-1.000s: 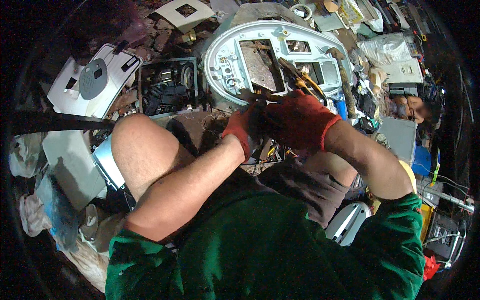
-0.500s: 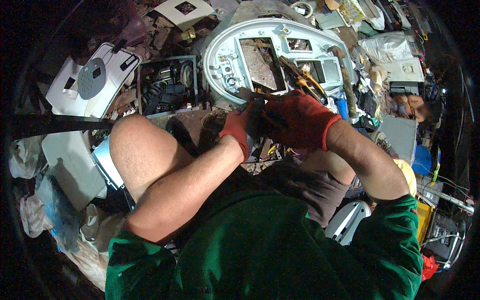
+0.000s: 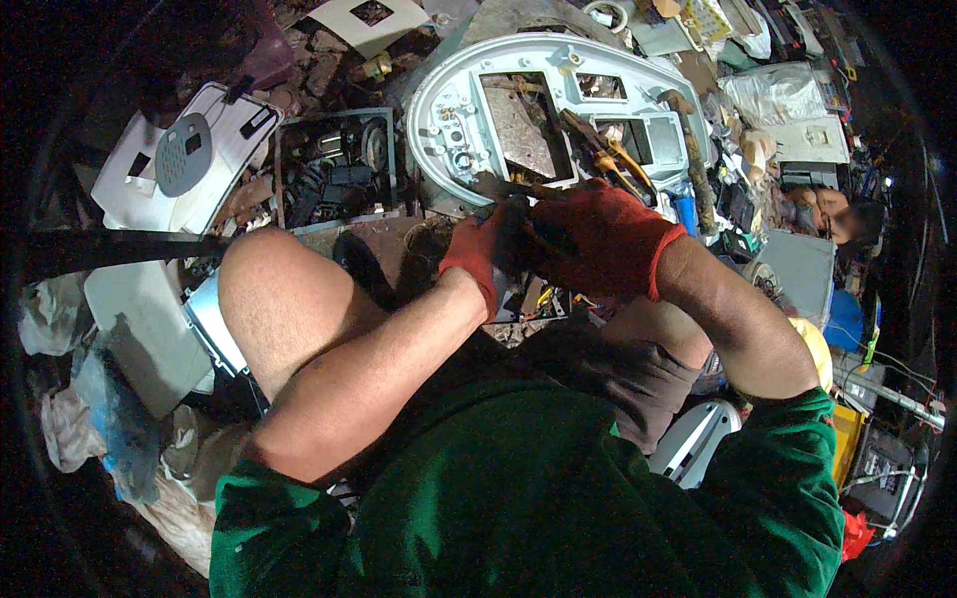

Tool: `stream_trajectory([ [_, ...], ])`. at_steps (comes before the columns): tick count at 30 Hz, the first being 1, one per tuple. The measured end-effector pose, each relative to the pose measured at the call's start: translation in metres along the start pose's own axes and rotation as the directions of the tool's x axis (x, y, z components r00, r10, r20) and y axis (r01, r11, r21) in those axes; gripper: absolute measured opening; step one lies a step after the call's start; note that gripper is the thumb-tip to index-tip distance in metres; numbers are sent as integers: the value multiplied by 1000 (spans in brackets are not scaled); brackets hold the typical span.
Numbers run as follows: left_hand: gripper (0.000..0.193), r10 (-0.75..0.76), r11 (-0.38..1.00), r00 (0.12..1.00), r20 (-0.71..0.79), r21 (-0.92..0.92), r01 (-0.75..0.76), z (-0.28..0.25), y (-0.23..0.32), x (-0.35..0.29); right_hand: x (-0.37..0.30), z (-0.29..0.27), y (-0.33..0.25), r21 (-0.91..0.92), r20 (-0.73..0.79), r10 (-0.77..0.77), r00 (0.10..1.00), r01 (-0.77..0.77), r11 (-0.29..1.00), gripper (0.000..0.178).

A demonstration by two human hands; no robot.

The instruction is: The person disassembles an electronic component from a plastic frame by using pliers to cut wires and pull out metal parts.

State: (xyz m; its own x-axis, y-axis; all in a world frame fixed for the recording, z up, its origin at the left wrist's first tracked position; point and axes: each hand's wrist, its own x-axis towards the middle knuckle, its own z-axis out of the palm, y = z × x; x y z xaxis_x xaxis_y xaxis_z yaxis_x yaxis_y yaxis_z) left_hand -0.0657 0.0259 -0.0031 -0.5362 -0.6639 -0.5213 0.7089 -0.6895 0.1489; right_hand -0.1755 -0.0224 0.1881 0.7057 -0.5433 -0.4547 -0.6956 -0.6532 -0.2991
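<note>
Both my hands, in red work gloves with dark, dirty fingers, meet in front of my lap. My left hand (image 3: 484, 247) is closed, its fingers up against those of the right. My right hand (image 3: 606, 239) is also closed, back of the glove upward. A dark, rusty-looking metal piece (image 3: 506, 189) juts out beyond the fingers; its kind is unclear, and what lies between the hands is hidden. Just past them lies a large pale oval plastic housing (image 3: 439, 164) with rectangular openings. Pliers with orange-yellow handles (image 3: 610, 164) rest on it, beside my right hand.
Left of the housing stands a metal-framed box (image 3: 389, 159) of dark parts. White plastic panels (image 3: 150, 194) lie farther left, near plastic bags (image 3: 120, 419). A rusty hammer-like tool (image 3: 693, 159) and a blue cylinder (image 3: 685, 211) lie right. Another person (image 3: 822, 214) shows at far right.
Very little differs. The view has shifted slightly, and my right forearm sits a touch farther right. Both hands stay closed together in the same place.
</note>
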Motion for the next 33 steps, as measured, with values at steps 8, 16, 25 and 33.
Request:
stream_trajectory([
  [8, 49, -8, 999, 1000, 0, 32, 8, 4, 2, -2, 5, -3, 9, -128, 178, -1, 984, 24, 992, 32],
  [16, 54, 11, 975, 999, -32, 221, -4, 17, 10, -12, 16, -10, 35, -352, 45, -278, 959, 276, 894, 40],
  [25, 60, 391, 190, 899, -195, 973, 129, 46, 63, -49, 49, -13, 20, -548, 0, -18, 1000, 15, 836, 16],
  [33, 51, 151, -445, 717, 680, 695, -565, 60, 169, -42, 65, 6, 60, -547, -178, -270, 946, 133, 827, 18],
])
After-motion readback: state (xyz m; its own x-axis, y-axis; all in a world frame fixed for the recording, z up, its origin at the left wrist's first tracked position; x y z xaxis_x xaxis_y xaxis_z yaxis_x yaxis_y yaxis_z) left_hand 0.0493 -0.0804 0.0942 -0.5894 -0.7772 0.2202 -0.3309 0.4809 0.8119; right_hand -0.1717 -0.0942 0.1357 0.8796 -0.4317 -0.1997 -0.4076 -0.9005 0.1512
